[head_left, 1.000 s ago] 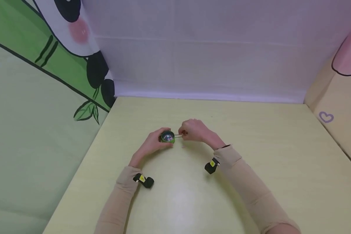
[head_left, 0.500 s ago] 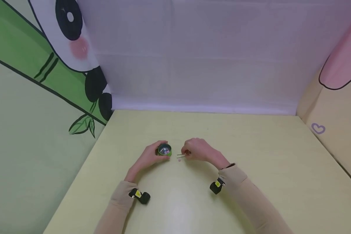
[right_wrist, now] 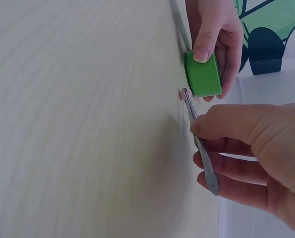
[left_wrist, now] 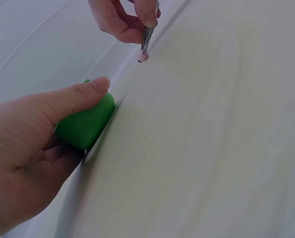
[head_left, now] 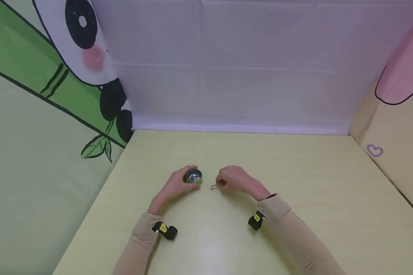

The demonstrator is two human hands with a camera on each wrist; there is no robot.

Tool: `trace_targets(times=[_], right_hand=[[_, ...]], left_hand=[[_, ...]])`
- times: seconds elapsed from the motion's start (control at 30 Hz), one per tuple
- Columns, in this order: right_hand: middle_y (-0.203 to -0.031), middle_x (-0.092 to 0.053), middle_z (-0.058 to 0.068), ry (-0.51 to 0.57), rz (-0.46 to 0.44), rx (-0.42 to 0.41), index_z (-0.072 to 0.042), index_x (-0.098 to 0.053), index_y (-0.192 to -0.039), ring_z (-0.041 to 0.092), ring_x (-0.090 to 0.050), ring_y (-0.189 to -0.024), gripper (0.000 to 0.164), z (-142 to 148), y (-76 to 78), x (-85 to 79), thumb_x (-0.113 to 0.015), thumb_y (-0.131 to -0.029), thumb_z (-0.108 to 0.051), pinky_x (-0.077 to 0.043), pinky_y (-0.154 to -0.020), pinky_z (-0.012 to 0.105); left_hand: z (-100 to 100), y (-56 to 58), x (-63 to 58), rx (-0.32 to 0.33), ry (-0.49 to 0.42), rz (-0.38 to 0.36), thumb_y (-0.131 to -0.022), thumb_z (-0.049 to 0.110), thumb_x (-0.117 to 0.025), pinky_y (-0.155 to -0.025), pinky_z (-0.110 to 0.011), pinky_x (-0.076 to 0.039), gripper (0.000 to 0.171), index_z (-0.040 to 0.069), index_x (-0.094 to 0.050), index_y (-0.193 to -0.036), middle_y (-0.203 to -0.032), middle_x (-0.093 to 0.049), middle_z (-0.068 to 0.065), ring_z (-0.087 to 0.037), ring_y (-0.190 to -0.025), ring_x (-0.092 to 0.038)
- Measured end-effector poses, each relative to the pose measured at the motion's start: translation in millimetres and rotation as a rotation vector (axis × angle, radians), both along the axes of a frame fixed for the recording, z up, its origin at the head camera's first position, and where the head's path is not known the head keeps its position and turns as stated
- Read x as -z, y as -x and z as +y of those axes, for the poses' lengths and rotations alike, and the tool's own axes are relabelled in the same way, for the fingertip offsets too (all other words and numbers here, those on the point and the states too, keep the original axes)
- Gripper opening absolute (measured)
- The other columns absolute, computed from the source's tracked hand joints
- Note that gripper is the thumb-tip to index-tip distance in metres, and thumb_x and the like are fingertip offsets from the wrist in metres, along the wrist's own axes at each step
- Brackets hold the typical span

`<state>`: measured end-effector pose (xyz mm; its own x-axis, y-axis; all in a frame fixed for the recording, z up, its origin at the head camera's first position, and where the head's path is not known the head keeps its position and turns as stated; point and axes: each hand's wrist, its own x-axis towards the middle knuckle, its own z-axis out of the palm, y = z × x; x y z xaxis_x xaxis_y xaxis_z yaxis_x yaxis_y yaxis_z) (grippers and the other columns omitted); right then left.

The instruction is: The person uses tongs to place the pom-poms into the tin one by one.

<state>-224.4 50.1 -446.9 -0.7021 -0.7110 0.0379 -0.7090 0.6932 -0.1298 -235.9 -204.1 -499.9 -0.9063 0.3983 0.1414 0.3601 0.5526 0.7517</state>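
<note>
A small green cup (left_wrist: 90,121) with a metallic inside stands on the table, and several small pinkish pieces lie in it in the head view. My left hand (head_left: 179,181) grips it round the sides, thumb at the near side and fingers beyond. To its right, my right hand (head_left: 234,178) pinches metal tweezers (right_wrist: 207,166) between thumb and fingers. Their tips point left and down at a small pink piece (right_wrist: 182,95) on the table, a short way from the cup. Whether the tips grip the piece, I cannot tell.
The pale wooden table (head_left: 206,236) ends at a white cloth backdrop (head_left: 227,95). A printed cloth (head_left: 89,110) with green and black shapes hangs at left. A small black camera (head_left: 165,230) is strapped to the left wrist, another camera (head_left: 256,220) to the right.
The tweezers have drawn back to the right from the cup, then tilted down toward the pink piece on the table. The left hand keeps holding the cup. The head view has tilted upward.
</note>
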Motion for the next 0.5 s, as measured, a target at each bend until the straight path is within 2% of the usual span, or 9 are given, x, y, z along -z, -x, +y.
trace_targets(times=[0.3, 0.5], right_hand=[[-0.072, -0.052, -0.006, 0.01, -0.001, -0.008, -0.016, -0.073, -0.081, 0.009, -0.041, -0.068, 0.011, 3.6, 1.5, 4.7, -0.069, -0.086, -0.006, -0.029, -0.058, 0.021], [-0.076, -0.059, -0.003, 0.028, 0.017, -0.018, -0.014, -0.075, -0.087, 0.01, -0.044, -0.07, 0.013, 2.4, 7.2, -0.6, -0.069, -0.085, -0.003, -0.032, -0.059, 0.021]], left_hand=[[3.9, 1.0, 1.3, 0.008, -0.003, 0.003, -0.079, 0.026, -0.084, -0.11, -0.051, -0.045, 0.073, 0.007, -0.051, -0.141, -0.138, -0.06, -0.017, -0.035, -0.128, -0.057], [4.7, 1.9, 0.8, -0.018, -0.006, 0.003, -0.079, 0.027, -0.084, -0.11, -0.051, -0.046, 0.073, 0.008, -0.051, -0.141, -0.138, -0.06, -0.016, -0.034, -0.127, -0.057]])
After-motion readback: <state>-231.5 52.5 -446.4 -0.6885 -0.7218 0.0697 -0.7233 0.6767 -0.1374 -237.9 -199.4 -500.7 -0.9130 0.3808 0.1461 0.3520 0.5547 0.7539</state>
